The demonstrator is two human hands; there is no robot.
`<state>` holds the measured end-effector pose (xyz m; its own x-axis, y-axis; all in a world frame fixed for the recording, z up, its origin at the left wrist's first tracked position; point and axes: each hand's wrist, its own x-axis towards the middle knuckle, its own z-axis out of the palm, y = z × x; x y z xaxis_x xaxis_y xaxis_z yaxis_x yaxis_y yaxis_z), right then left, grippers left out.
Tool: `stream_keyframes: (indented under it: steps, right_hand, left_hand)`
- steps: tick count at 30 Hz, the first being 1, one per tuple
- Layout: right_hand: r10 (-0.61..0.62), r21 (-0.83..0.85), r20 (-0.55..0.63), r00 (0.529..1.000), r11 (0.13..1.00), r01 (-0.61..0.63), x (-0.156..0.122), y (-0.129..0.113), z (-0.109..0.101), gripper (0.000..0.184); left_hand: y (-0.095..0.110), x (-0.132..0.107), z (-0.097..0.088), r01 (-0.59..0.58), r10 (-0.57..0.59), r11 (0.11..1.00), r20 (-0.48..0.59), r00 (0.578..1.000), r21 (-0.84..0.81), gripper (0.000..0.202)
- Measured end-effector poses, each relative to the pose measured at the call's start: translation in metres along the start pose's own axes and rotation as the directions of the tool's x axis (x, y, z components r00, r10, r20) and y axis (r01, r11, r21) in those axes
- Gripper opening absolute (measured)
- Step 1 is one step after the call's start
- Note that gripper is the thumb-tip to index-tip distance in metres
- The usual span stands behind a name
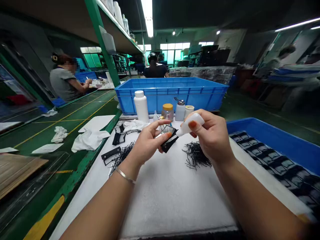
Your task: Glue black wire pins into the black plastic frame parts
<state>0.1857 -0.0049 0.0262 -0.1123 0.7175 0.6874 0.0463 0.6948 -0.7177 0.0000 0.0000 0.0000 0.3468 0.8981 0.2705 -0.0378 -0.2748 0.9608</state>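
Note:
My left hand [147, 141] is closed around a small black plastic part [169, 142], pinched between thumb and fingers above the white foam pad [165, 196]. My right hand [212, 135] grips a small white squeeze bottle [191, 122] whose nozzle points down-left and touches the black part. A loose pile of thin black strips [196, 155] lies on the pad just under my right hand. Another pile of black strips [123, 153] lies by my left wrist.
A blue tray [282, 140] at the right holds several black parts. A big blue crate [172, 91] stands at the back, with a white bottle [141, 106] and small jars [168, 111] before it. Black frames [111, 154] and white cloths [88, 139] lie left. Other people sit farther off.

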Motion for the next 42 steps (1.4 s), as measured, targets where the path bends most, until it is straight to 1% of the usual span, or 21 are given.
stream_keyframes:
  steps: [11, 18, 24, 28, 31, 36, 42]
  right_hand:
    - [0.0, 0.003, -0.011, 1.0, 1.0, 0.0, 0.001, 0.0, 0.0, 0.021]
    - [0.012, -0.008, -0.065, 0.998, 1.0, -0.013, 0.001, 0.005, -0.002, 0.024]
    - [-0.022, -0.006, -0.151, 0.988, 1.0, 0.022, 0.004, 0.008, -0.01, 0.024]
    - [-0.02, -0.031, -0.186, 0.982, 0.999, 0.014, 0.005, 0.011, -0.014, 0.025]
    - [-0.021, -0.043, -0.18, 0.983, 0.999, 0.013, 0.005, 0.011, -0.014, 0.025]
    - [-0.06, -0.061, -0.174, 0.983, 0.997, 0.05, 0.006, 0.011, -0.01, 0.025]
    - [-0.055, -0.088, -0.164, 0.985, 0.995, 0.041, 0.005, 0.011, -0.009, 0.026]
  left_hand:
    - [-0.001, 0.001, -0.001, -0.003, 0.003, 1.0, -0.001, 1.0, 0.006, 0.044]
    - [-0.002, 0.002, -0.002, -0.012, 0.012, 1.0, 0.0, 1.0, -0.028, 0.043]
    - [-0.001, 0.003, -0.002, -0.002, 0.002, 0.998, -0.003, 1.0, -0.061, 0.044]
    - [-0.001, 0.003, -0.003, -0.002, 0.001, 0.997, -0.007, 1.0, -0.075, 0.044]
    - [-0.002, 0.003, -0.003, 0.004, -0.005, 0.998, -0.005, 1.0, -0.069, 0.044]
    - [-0.003, 0.004, -0.004, 0.007, -0.007, 1.0, -0.009, 1.0, -0.029, 0.046]
    - [-0.003, 0.003, -0.003, -0.001, 0.001, 1.0, -0.001, 1.0, -0.023, 0.045]
